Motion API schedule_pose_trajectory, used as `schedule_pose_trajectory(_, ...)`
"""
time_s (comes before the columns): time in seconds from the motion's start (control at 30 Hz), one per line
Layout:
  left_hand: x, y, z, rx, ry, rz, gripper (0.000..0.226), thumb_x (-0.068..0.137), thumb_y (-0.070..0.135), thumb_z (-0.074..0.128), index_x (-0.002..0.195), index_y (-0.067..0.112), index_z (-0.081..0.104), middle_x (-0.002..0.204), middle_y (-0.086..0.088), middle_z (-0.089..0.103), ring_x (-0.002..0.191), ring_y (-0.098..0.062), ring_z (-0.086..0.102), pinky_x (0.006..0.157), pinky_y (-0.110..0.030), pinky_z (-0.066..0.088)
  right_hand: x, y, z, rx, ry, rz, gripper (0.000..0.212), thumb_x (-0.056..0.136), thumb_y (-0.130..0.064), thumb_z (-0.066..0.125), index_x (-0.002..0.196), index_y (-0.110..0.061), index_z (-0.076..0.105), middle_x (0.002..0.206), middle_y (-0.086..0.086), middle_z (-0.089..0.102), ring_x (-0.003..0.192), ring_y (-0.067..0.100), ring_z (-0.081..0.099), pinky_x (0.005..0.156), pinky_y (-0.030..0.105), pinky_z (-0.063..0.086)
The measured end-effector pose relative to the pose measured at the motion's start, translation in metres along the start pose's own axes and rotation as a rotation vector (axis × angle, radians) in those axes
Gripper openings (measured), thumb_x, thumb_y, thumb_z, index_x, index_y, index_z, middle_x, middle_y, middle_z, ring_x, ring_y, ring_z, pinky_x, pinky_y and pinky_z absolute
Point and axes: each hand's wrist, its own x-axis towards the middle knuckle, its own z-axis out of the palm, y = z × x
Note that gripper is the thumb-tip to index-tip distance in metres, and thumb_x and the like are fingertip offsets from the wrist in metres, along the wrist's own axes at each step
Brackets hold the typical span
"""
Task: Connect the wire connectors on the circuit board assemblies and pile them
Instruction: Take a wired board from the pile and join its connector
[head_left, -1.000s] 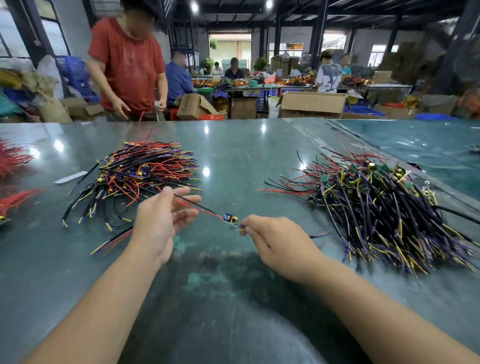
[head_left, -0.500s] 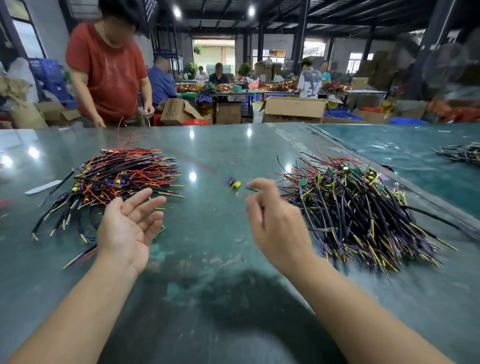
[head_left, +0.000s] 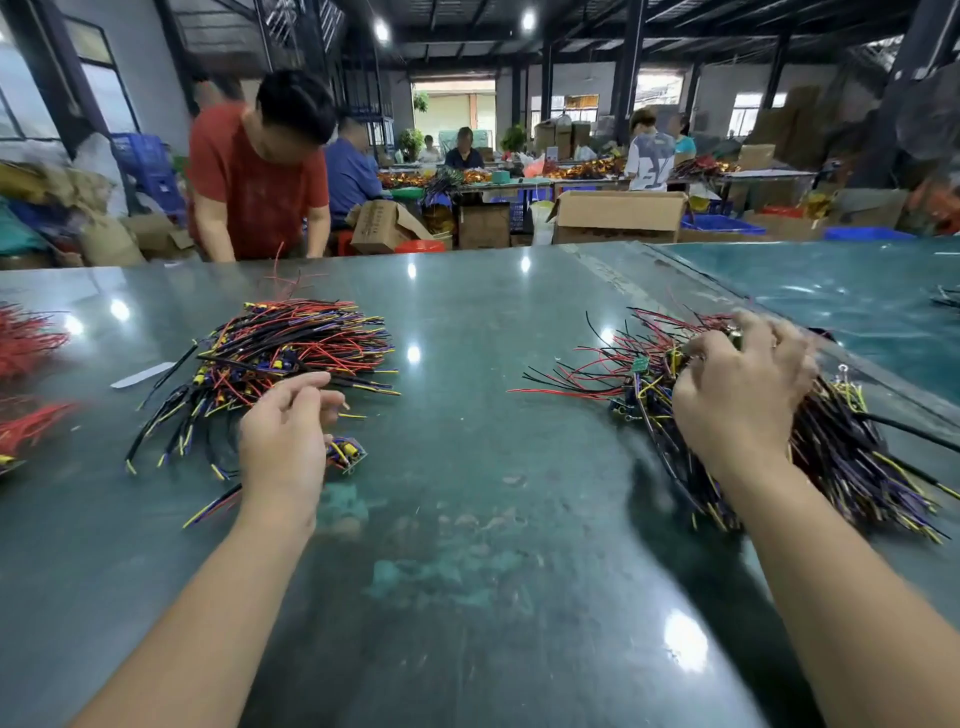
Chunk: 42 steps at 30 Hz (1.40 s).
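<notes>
A pile of joined assemblies (head_left: 291, 353) with red, black and yellow wires lies at the left of the green table (head_left: 467, 519). My left hand (head_left: 288, 441) hovers at its near edge with loosely curled fingers that hold nothing. One small circuit board assembly (head_left: 347, 453) lies just right of that hand, its wires running under it. On the right is a darker pile of unjoined assemblies (head_left: 857, 457). My right hand (head_left: 743, 389) is on top of this pile, blurred, with thumb and fingers curled into it around a small assembly.
Loose red wires (head_left: 26, 343) lie at the far left edge. A white strip (head_left: 143, 375) lies beside the left pile. A person in a red shirt (head_left: 254, 182) bends over the table's far edge. A second table (head_left: 831, 291) adjoins on the right.
The assembly I held between both hands went onto the near edge of the left pile. My right hand swung right onto the dark pile. My left hand let go and drifted over the left pile.
</notes>
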Motion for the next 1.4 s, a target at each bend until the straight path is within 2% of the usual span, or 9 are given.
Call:
schedule_pose_trajectory(0.17,0.014,-0.013,-0.019,0.715,0.005,0.137,0.029,0.083,0.008,0.053,0.100,0.025,0.069,0.099,-0.008,0.069,0.096,-0.030,0.058,0.094,-0.035,0.040,-0.030,-0.043,-0.001,0.265,-0.002,-0.319,0.017,0.077,-0.002,0.063,0.091,-0.008,0.071,0.120,0.016,0.059,0.111,0.041,0.047,0.095,0.044,0.035)
schedule_pose_trajectory(0.33,0.010,-0.020,-0.019,1.132,-0.270,0.070,0.026,0.084,0.038,0.058,0.107,0.034,0.067,0.113,-0.004,0.067,0.116,-0.031,0.050,0.099,-0.031,0.035,-0.065,-0.070,0.000,0.468,-0.304,-0.516,0.014,0.079,0.000,0.063,0.088,-0.008,0.070,0.119,0.013,0.058,0.109,0.034,0.051,0.097,0.038,0.039)
schedule_pose_trajectory(0.57,-0.006,-0.004,-0.009,0.772,-0.396,0.202,0.021,0.075,0.025,0.076,0.087,0.035,0.062,0.096,0.009,0.068,0.108,-0.022,0.056,0.097,-0.038,0.042,-0.081,-0.084,0.010,0.685,-0.617,-0.404,0.018,0.090,-0.014,0.055,0.104,-0.022,0.065,0.112,-0.011,0.057,0.104,0.007,0.053,0.086,0.011,0.035)
schedule_pose_trajectory(0.77,-0.039,0.005,0.011,0.515,-0.503,0.607,0.029,0.075,0.019,0.079,0.101,0.026,0.069,0.097,0.020,0.056,0.109,-0.010,0.047,0.096,-0.020,0.038,-0.087,-0.094,0.010,1.190,-0.932,0.028,0.034,0.090,-0.023,0.062,0.123,-0.026,0.051,0.104,-0.008,0.068,0.088,0.010,0.070,0.085,0.030,0.055)
schedule_pose_trajectory(0.9,-0.048,0.006,0.015,0.507,-0.554,0.685,0.034,0.077,0.018,0.078,0.109,0.022,0.069,0.106,0.011,0.061,0.113,-0.014,0.046,0.101,-0.022,0.036,-0.085,-0.096,0.007,1.361,-0.879,0.074,0.014,0.088,-0.005,0.063,0.092,-0.017,0.069,0.082,0.002,0.073,0.078,0.010,0.067,0.074,0.019,0.053)
schedule_pose_trajectory(1.07,-0.054,0.022,0.011,0.382,-0.353,0.893,0.018,0.084,0.024,0.062,0.094,0.011,0.071,0.092,0.008,0.065,0.090,-0.017,0.054,0.086,-0.021,0.040,-0.076,-0.093,0.006,1.481,-0.714,0.328,0.015,0.089,0.002,0.058,0.091,-0.008,0.069,0.078,0.000,0.073,0.073,0.013,0.067,0.068,0.017,0.053)
schedule_pose_trajectory(1.2,-0.061,0.024,0.004,0.249,-0.668,0.667,0.025,0.082,0.028,0.052,0.076,0.012,0.071,0.063,0.007,0.065,0.060,-0.016,0.060,0.059,-0.025,0.047,-0.070,-0.091,0.004,1.647,-0.656,0.579,0.012,0.085,0.007,0.059,0.084,-0.004,0.063,0.080,0.010,0.070,0.069,0.019,0.067,0.062,0.018,0.054)
schedule_pose_trajectory(1.3,-0.061,0.012,0.011,0.470,-0.871,0.464,0.020,0.082,0.031,0.057,0.078,0.020,0.073,0.070,0.008,0.071,0.066,-0.012,0.066,0.067,-0.028,0.052,-0.070,-0.090,0.004,1.689,-0.672,0.597,0.015,0.085,0.009,0.059,0.081,-0.006,0.063,0.077,0.008,0.070,0.069,0.019,0.066,0.063,0.018,0.054)
schedule_pose_trajectory(1.4,-0.061,-0.005,0.021,0.580,-0.815,0.380,0.017,0.089,0.021,0.062,0.101,0.021,0.073,0.094,0.013,0.073,0.082,0.005,0.064,0.078,-0.014,0.049,-0.073,-0.092,0.005,1.708,-0.705,0.596,0.015,0.084,0.009,0.058,0.083,-0.005,0.061,0.077,0.007,0.070,0.072,0.021,0.067,0.065,0.019,0.055)
